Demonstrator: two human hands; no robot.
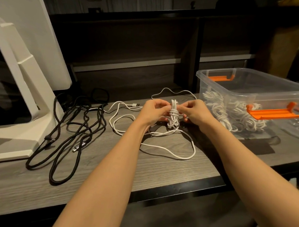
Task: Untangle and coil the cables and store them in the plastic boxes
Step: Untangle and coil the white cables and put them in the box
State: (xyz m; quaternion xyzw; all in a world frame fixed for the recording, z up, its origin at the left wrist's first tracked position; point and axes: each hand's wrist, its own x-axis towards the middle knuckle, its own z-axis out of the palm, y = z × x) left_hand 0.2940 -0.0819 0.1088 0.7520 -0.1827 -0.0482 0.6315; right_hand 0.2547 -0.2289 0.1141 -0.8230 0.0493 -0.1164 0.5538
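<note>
Both hands, left hand (153, 112) and right hand (194, 113), pinch the white coiled cable (173, 116) upright, its long axis vertical above the bench (158, 169).

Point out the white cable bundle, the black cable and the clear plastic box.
white cable bundle (173, 115): head view, its wrapped middle.
black cable (68, 139): head view, a loose loop.
clear plastic box (219, 84): head view, its near-left rim.
</note>
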